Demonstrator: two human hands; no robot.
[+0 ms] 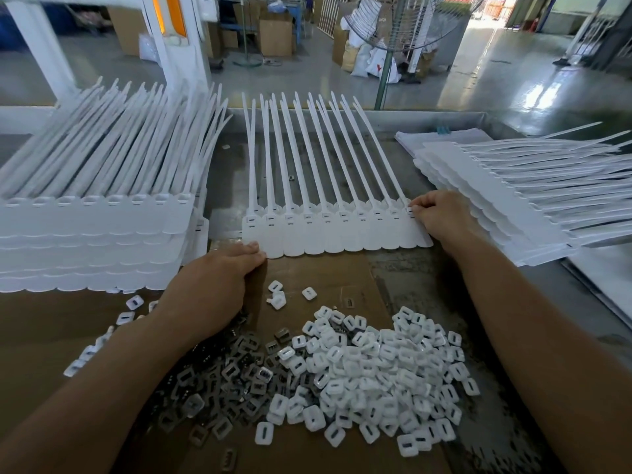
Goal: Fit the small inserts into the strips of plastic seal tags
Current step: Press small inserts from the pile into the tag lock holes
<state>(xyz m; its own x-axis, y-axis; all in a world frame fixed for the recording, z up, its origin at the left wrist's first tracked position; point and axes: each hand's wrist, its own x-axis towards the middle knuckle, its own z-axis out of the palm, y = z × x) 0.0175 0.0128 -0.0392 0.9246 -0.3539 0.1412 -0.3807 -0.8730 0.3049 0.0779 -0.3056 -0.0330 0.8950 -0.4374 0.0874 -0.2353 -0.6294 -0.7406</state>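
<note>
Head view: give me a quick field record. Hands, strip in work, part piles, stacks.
left hand: fingertips on near left corner of strip of seal tags
right hand: pinches its rightmost tag head
white inserts: loose pile on cardboard
metal clips: loose pile left of white inserts
left stack: tag strips, left of strip
right stack: tag strips, fanned, far right

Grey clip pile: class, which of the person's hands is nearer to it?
Left. The left hand touches the near-left corner of the strip, right beside the grey clip pile. The right hand pinches the strip's right end, far across from the pile.
</note>
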